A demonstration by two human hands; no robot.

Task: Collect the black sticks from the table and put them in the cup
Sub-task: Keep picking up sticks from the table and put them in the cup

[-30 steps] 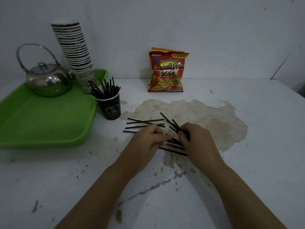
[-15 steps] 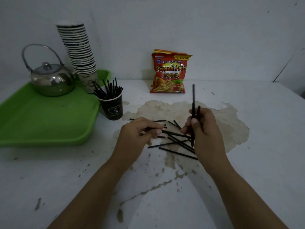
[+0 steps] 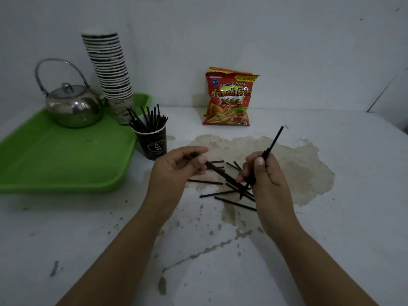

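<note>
Both hands are raised just above the white bench (image 3: 331,250), over a patch where the paint has peeled away.

The left hand (image 3: 176,171) is curled, thumb and fingers pinching black sticks (image 3: 217,171) that stick out toward the right and slope down to the pile. How many it holds cannot be told.

The right hand (image 3: 263,173) is closed round a small bunch of sticks (image 3: 272,143), thumb pressed along them. The bunch stands tilted: its top end points up and to the right, clear of the hand, and its bottom end comes out below the fingers near the loose sticks.

Loose sticks (image 3: 223,193) lie scattered on the bench between and under the two hands, several crossing one another, some partly hidden by the hands. One lies nearly flat to the left of the heap; another lies nearest the person, slanting down to the right.

The black paper cup (image 3: 152,144) stands upright on the bench, just beside the right edge of the green tray (image 3: 55,164) and to the upper left of the left hand. It already holds many sticks, which fan out above its rim.

On the tray: a metal kettle (image 3: 74,107) with its handle up, and a tall stack of paper cups (image 3: 110,69) leaning slightly right.

A red snack bag (image 3: 229,98) stands against the wall behind the pile, well apart from the hands
</note>
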